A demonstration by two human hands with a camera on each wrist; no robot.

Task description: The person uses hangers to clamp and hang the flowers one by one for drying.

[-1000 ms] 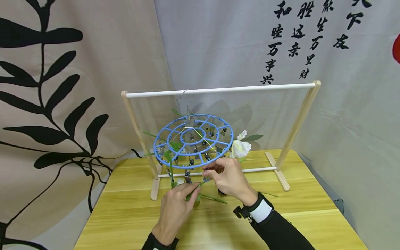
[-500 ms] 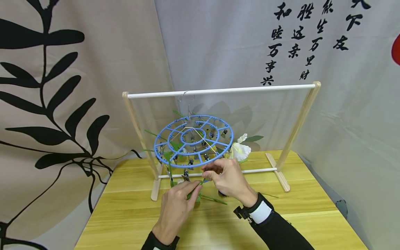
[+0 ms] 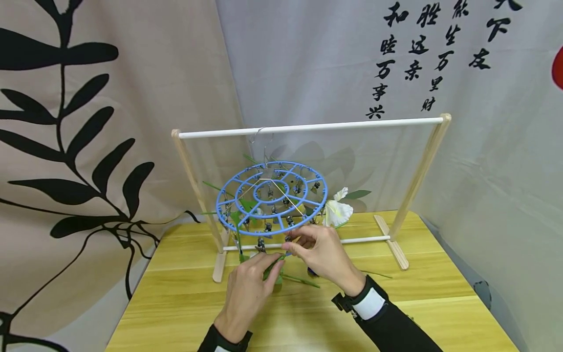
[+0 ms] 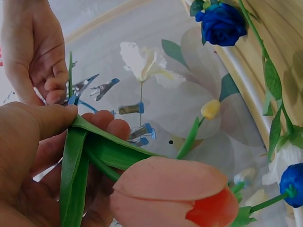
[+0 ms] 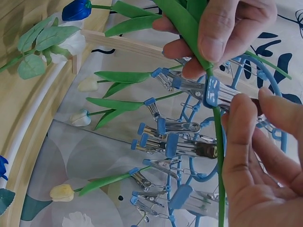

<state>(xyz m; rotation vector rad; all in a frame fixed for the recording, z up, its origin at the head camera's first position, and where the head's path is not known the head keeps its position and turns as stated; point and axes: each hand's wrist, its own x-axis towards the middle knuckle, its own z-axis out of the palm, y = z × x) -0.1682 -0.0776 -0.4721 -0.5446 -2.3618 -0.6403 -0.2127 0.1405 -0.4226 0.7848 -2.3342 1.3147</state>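
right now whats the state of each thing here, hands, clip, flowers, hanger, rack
left hand: grips the tulip's leaves and stem
right hand: pinches a metal clip under the hanger's front rim
tulip: pink, held in the left hand, stem up at the clip
metal clip: around the stem, pinched
blue round hanger: hangs from the rack's rod
white flower: hangs by the hanger's right rim
wooden rack: upright on the table

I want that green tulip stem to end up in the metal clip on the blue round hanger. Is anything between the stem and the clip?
Nothing visible blocks it. The green tulip stem already lies at the blue-tipped metal clip, which the right hand pinches; the left hand holds the stem just beside it.
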